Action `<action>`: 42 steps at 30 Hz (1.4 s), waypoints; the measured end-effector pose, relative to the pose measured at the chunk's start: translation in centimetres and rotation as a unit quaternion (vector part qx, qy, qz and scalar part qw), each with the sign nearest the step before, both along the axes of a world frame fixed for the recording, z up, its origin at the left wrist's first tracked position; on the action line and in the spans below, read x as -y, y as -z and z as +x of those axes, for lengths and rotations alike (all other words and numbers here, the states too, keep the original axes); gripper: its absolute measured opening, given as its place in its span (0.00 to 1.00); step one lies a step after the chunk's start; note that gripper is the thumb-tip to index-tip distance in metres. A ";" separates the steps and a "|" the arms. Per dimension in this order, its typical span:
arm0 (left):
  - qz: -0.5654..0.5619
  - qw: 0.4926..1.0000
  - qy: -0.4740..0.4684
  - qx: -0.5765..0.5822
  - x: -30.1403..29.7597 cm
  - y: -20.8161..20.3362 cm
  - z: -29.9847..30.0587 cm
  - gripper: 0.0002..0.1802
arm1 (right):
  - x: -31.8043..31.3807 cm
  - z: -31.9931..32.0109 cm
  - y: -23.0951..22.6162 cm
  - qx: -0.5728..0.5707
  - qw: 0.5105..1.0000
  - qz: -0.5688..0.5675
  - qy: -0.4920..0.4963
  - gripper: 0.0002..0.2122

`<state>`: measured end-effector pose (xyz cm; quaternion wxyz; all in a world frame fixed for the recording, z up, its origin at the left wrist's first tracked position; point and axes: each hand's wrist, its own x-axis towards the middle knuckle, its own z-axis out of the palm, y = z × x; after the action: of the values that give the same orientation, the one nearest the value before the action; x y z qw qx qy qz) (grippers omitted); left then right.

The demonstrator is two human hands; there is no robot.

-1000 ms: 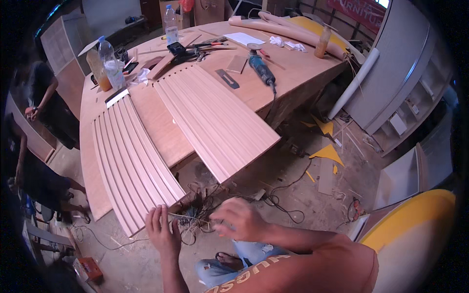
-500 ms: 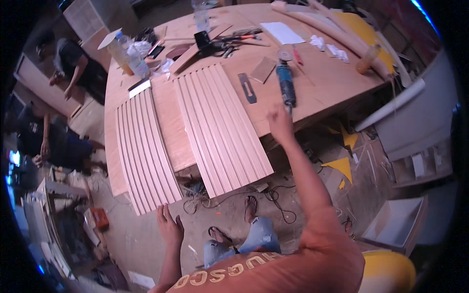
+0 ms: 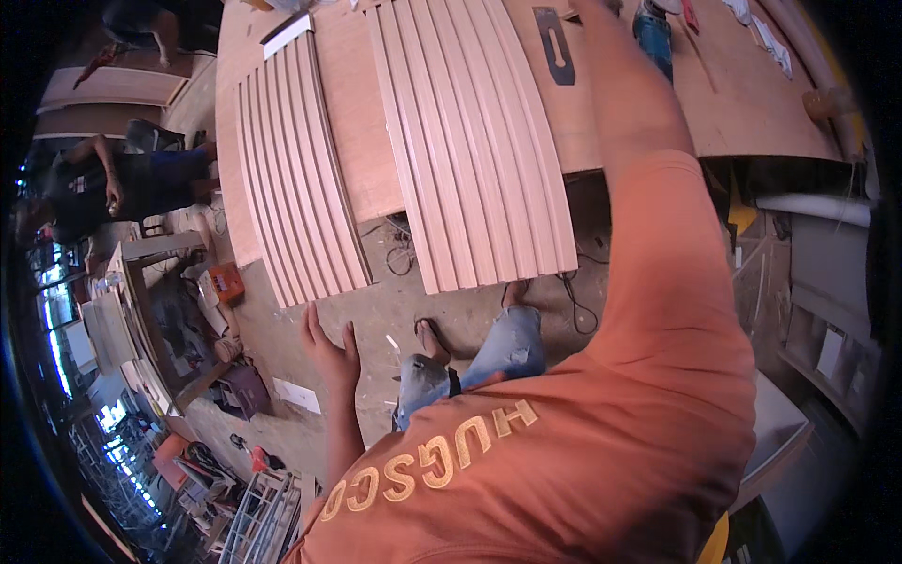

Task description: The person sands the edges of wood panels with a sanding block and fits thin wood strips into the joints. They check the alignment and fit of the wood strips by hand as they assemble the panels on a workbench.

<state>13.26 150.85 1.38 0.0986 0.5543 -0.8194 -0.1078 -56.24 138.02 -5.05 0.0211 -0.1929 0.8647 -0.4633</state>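
Observation:
My left hand is open, its fingers spread just below the front end of the narrower slatted wooden panel. Whether a fingertip touches the panel I cannot tell. Beside it lies a wider slatted panel, its front end overhanging the table. My right hand is stretched far over the table at the top edge, partly cut off, so its fingers do not show clearly. Near that hand lie a dark flat metal piece with a slot and a teal angle grinder, partly hidden by my arm.
The plywood table carries both panels and, at right, a small amber bottle. Loose cables lie on the floor beneath. Two other people are at the left, one in dark clothes. An orange box stands on the floor.
The view has tilted down and closer to my body. My right arm has reached farther forward, from beside the grinder's rear end to the top edge. My left hand stays by the narrower panel's end.

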 end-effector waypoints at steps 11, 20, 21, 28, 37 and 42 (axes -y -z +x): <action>0.033 0.885 0.416 -0.209 15.5 -2.3 -14.7 0.37 | -25.8 26.4 -10.3 0.242 0.803 -0.492 -0.233 0.39; -0.058 0.786 0.612 -0.069 19.1 4.1 -32.1 0.39 | -32.7 53.3 0.1 0.396 0.674 -0.606 0.145 0.32; -0.048 0.804 0.592 0.037 18.8 5.0 -32.4 0.41 | -31.0 53.5 1.3 0.366 0.732 -0.537 0.204 0.34; -0.137 0.786 0.602 0.041 18.5 6.8 -31.7 0.45 | -22.6 49.2 3.8 0.310 0.722 -0.527 0.325 0.40; -0.159 0.771 0.615 0.045 18.8 7.2 -31.9 0.45 | -21.5 47.6 3.4 0.317 0.772 -0.483 0.266 0.43; -0.172 0.770 0.614 0.037 18.9 7.8 -32.0 0.46 | -22.9 50.8 2.8 0.343 0.753 -0.452 0.333 0.25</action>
<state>-18.75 131.99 -6.45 0.0750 -0.0894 -0.9930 0.0176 -5.41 160.92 -7.84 0.0710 0.2918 0.4985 -0.8132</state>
